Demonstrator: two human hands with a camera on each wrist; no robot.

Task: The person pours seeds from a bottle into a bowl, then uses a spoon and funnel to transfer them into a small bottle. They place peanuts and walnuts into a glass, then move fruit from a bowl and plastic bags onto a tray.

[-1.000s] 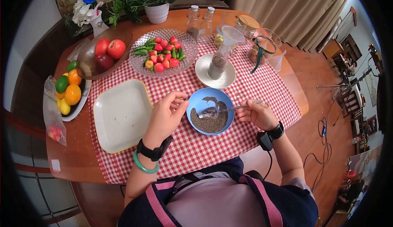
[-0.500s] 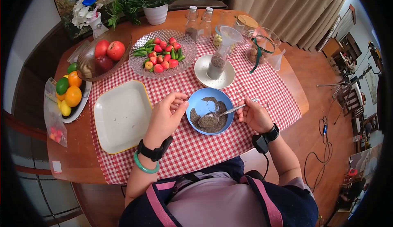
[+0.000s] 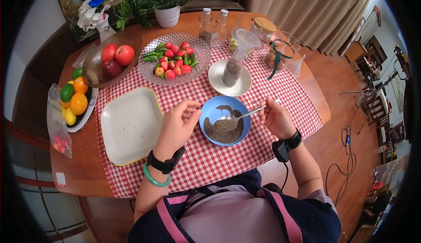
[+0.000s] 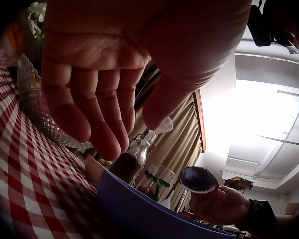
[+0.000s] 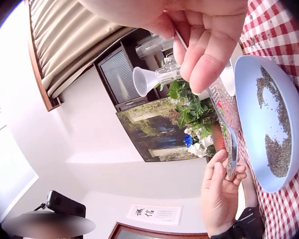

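Note:
The right hand (image 3: pixel 277 119) pinches the handle of a metal spoon (image 3: pixel 242 116), whose bowl carries dark seed-like grains over a blue bowl (image 3: pixel 209 105). In the right wrist view the spoon (image 5: pixel 233 144) is lifted clear of the blue bowl (image 5: pixel 254 124), which holds more grains. Beside the bowl's left rim is the left hand (image 3: pixel 179 122); the left wrist view shows this hand (image 4: pixel 104 74) with fingers loosely bent and nothing in them. Behind the bowl, a bottle of grains (image 3: pixel 231 73) with a clear funnel (image 3: pixel 247 39) in its neck stands on a white dish (image 3: pixel 215 73).
To the left lies a white tray (image 3: pixel 131 129) with a yellow rim. Further back are a glass plate of small red and green produce (image 3: pixel 144 69), a fruit bowl (image 3: pixel 94 69), two stoppered bottles (image 3: pixel 220 29) and a jar with a green ribbon (image 3: pixel 287 52).
The spoon has come up from the grains, loaded, with its handle tilted up; the right hand has risen slightly. The left hand has stayed almost still.

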